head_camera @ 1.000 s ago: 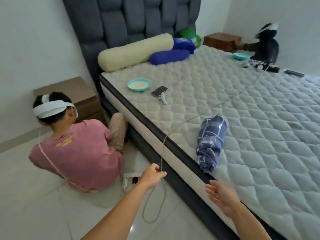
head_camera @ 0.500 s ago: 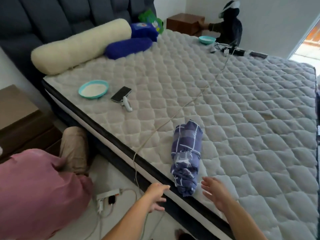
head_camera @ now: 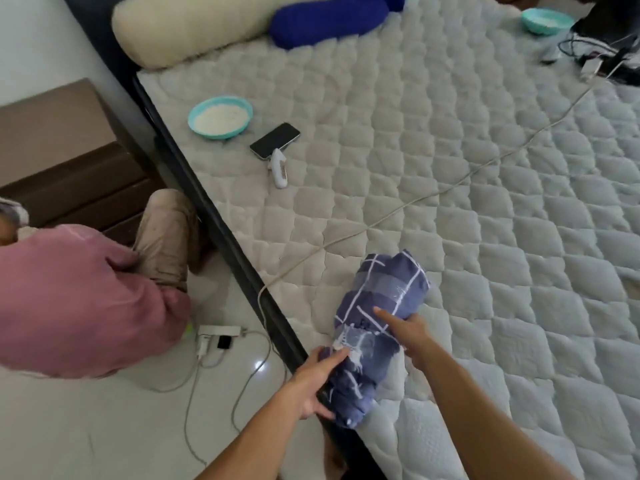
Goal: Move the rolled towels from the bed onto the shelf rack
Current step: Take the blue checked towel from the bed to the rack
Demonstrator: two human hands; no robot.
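Note:
A blue checked rolled towel [head_camera: 384, 299] lies near the front edge of the quilted mattress [head_camera: 485, 220]. My left hand [head_camera: 317, 382] grips the towel's near end from the left side, thumb on top. My right hand [head_camera: 403, 329] rests on the towel's right side, fingers wrapping around it and index finger stretched across the top. The shelf rack is not in view.
A person in a pink shirt [head_camera: 79, 299] crouches on the floor at left by a power strip [head_camera: 216, 334] with cables. On the mattress lie a teal bowl [head_camera: 220, 116], a phone [head_camera: 275, 139], a white device [head_camera: 279, 168], a long cable [head_camera: 433, 199] and pillows [head_camera: 194, 26]. A brown nightstand [head_camera: 62, 150] stands at left.
I have come closer to the bed. Both hands, held apart short of the towel before, now have hold of it at its near end.

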